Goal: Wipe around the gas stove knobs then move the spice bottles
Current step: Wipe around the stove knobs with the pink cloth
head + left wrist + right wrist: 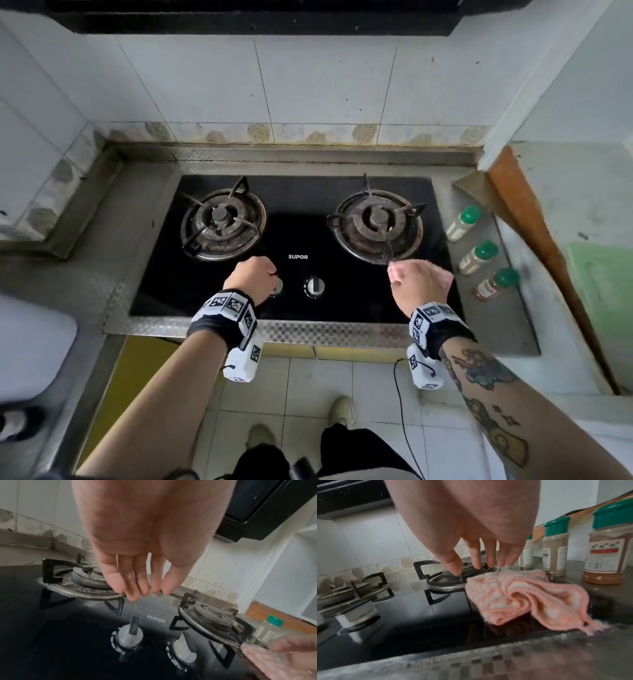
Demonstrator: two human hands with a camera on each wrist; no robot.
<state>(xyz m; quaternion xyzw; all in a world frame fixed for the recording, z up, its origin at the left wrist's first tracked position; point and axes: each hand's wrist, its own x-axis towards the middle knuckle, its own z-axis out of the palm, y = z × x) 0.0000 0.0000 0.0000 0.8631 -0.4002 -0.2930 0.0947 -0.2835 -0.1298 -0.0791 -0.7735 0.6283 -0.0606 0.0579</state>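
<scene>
Head view: I look down on a black glass stove set in a metal tabletop, with two burners and two knobs near the front edge.
Left hand, head view: my left hand hovers over the left knob and hides most of it; from here I cannot tell how the fingers lie.
Right hand, head view: my right hand is above the stove's front right part, with a pink cloth showing under it.
Right knob, head view: the right knob stands uncovered between the two hands.
Bottles, head view: three green-capped spice bottles stand in a row on the tabletop just right of the stove.
Left wrist view: the left hand is loose, fingers straight and pointing down, holding nothing, above both knobs and touching neither.
Right wrist view: the right hand has its fingers spread and relaxed, gripping nothing; the crumpled pink cloth lies on the stove's front right corner beside the right burner, its fringe reaching the metal rim. I cannot tell whether the fingertips touch it.
Bottles, right wrist view: the spice bottles stand upright, just beyond the cloth.
</scene>
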